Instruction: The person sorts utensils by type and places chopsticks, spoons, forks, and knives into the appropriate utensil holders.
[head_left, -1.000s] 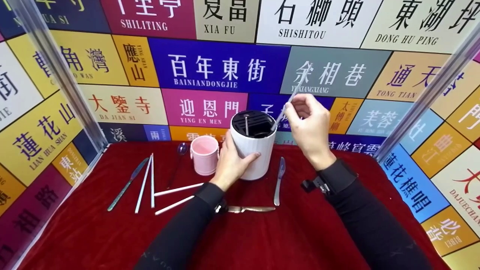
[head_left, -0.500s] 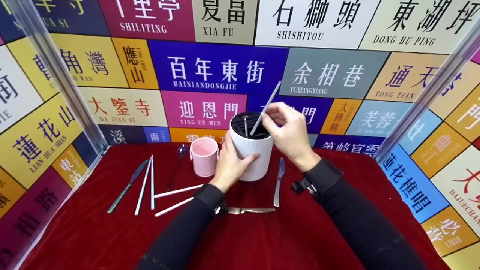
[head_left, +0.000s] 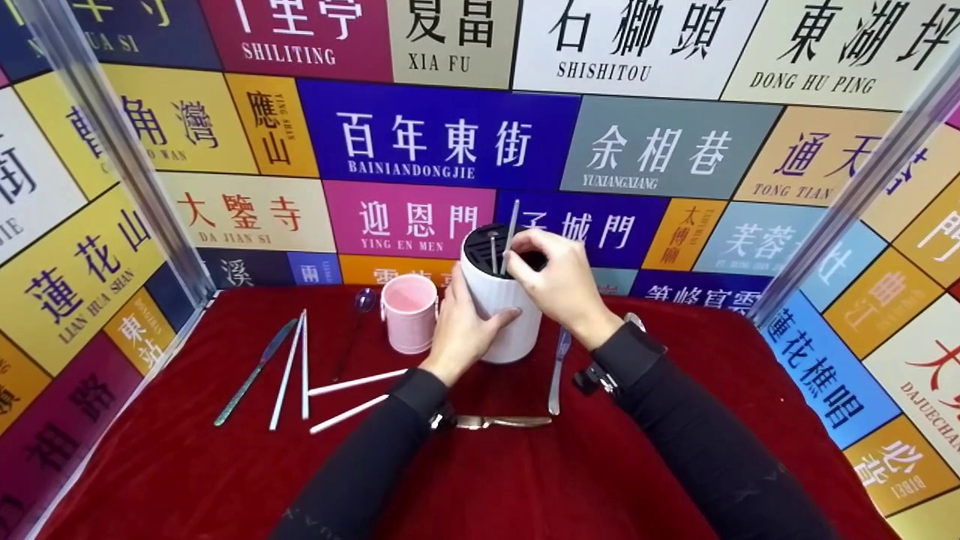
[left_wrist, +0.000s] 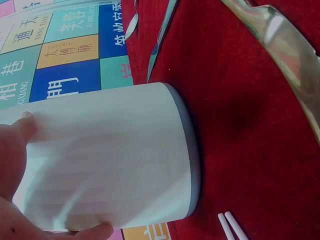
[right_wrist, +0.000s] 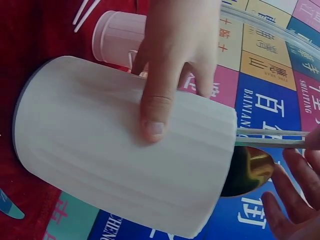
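My left hand [head_left: 466,324] grips the side of a white cylindrical utensil holder [head_left: 517,330] with a black slotted top [head_left: 480,251]. In the left wrist view, its thumb and a finger lie against the white wall. Above the top, my right hand [head_left: 556,279] pinches a thin grey chopstick [head_left: 513,223], almost upright with its lower end in the slots. Another thin chopstick [head_left: 493,251] stands just left of it. A gold spoon [right_wrist: 256,170] sticks out of the holder's top in the right wrist view; in the head view my right hand covers most of it.
A pink cup [head_left: 409,313] stands left of the holder, beside a dark spoon [head_left: 364,300]. Further left lie a knife [head_left: 255,375] and two pale blue chopsticks [head_left: 287,375]. White chopsticks [head_left: 349,412], a gold knife [head_left: 502,421] and a silver knife [head_left: 556,379] lie nearer.
My right hand has moved left and down, bringing the chopstick from beside the holder's right rim into its top and tipping it more upright. My left hand keeps its grip.
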